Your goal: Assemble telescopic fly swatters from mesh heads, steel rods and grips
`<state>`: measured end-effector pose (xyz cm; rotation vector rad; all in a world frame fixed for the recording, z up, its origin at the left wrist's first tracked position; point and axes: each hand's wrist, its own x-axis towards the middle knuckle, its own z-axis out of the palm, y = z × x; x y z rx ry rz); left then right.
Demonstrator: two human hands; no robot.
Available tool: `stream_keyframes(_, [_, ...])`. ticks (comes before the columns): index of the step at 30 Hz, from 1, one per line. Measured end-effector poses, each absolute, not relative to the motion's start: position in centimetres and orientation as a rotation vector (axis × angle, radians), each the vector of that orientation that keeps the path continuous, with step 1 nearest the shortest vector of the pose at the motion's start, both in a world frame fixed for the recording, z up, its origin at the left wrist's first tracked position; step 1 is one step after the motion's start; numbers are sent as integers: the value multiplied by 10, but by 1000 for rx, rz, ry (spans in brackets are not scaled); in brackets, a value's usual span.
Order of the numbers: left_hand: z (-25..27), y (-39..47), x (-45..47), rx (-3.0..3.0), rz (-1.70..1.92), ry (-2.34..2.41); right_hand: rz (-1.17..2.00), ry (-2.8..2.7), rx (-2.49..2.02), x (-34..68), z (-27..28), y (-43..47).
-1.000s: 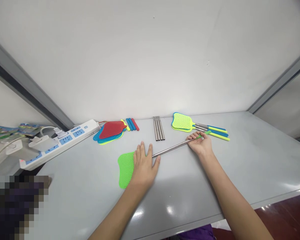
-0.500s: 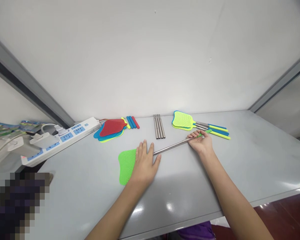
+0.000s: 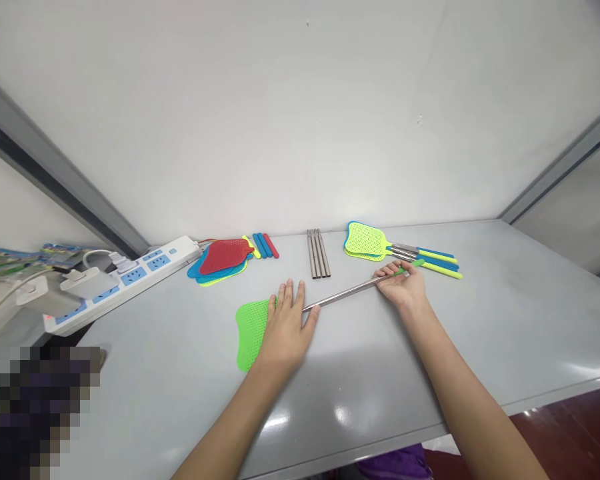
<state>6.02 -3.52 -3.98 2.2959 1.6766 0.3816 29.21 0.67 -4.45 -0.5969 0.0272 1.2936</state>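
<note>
A fly swatter (image 3: 251, 333) with a bright green mesh head, a long metal rod and a green grip lies slantwise across the table in front of me. My left hand (image 3: 287, 327) rests flat on the right part of the head, fingers stretched out, hiding where head and rod meet. Around the far end, my right hand (image 3: 403, 283) has its fingers closed on the swatter where the rod runs into the green grip (image 3: 413, 265). Just beyond the right hand, several finished-looking swatters (image 3: 366, 240) with yellow and blue heads lie stacked.
Several metal rods (image 3: 319, 255) lie side by side near the wall. Left of them are loose coloured grips (image 3: 265, 245) and a pile of red, blue and yellow swatter heads (image 3: 224, 257). A white power strip (image 3: 165, 257) with plugged-in chargers runs along the left side.
My left hand has slid very slightly left on the green swatter head. The right hand keeps its hold almost unmoved.
</note>
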Motion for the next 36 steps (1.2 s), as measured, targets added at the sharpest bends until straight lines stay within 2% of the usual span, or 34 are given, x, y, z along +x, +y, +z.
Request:
stream_keyframes(22, [-46, -33, 57, 2282, 451, 1671, 1307, 79, -589, 291, -42, 6])
stream_keyframes(36, [-41, -34, 58, 2256, 374, 1755, 1313, 103, -588, 290, -42, 6])
